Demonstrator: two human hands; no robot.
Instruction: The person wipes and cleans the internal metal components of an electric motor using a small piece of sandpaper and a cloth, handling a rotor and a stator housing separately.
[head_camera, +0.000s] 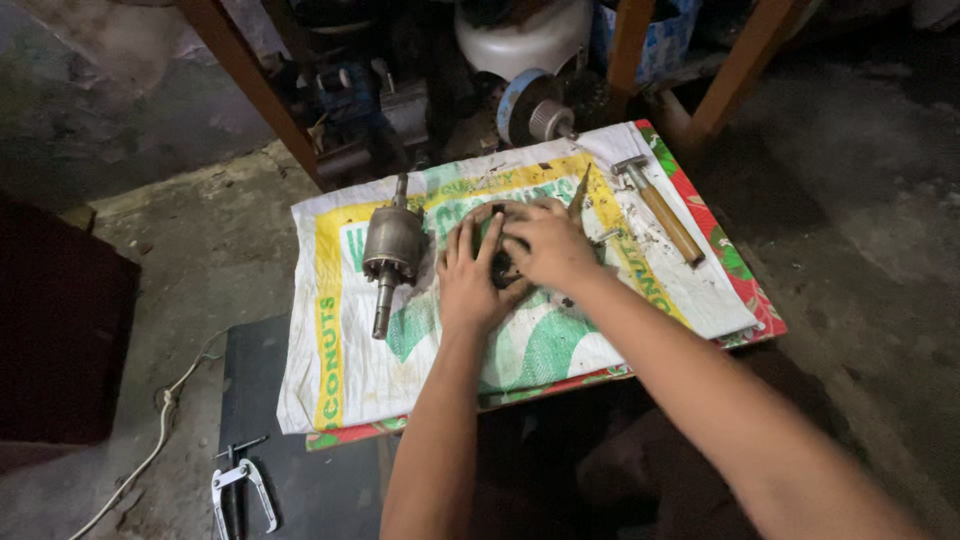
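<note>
Two hands, left hand (468, 283) and right hand (545, 247), were pressed with fingers spread over a dark round motor part (503, 262) at the woven sack's (350, 370) centre. Seating or prying was judged in hand; a steady grip was called for next. Rotor (391, 248) lay at 9 o'clock, hammer (660, 208) at 2 o'clock; open room remained at 7 o'clock.

One head-worn camera looks steeply down and forward from above the person's own forearms, fairly near, onto a printed sack (380, 370) spread over the floor (860, 200), with wooden legs (250, 85) at the frame's top.
</note>
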